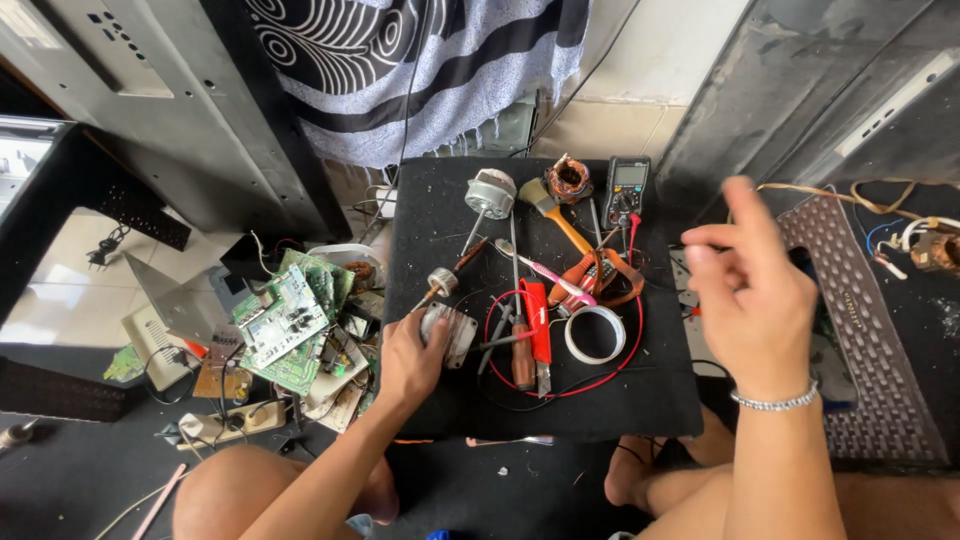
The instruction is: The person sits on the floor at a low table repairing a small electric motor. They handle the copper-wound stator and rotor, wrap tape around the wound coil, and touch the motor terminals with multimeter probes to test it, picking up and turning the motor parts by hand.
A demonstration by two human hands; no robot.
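Two hands: left hand clamped on ribbed metal motor casing, right hand loosely spread, empty.

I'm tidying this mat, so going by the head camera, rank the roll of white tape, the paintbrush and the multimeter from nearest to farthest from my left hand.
From the left hand, at the mat's near left:
1. Roll of white tape, just right of it at the mat's middle.
2. Paintbrush, farther back, toward the far edge.
3. Multimeter, at the far right corner.

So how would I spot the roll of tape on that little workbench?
Find the black mat in front of the person. Toward its middle, inside a loop of red wire, lies the tape roll. It is the only white ring there, right of the red-handled tool.
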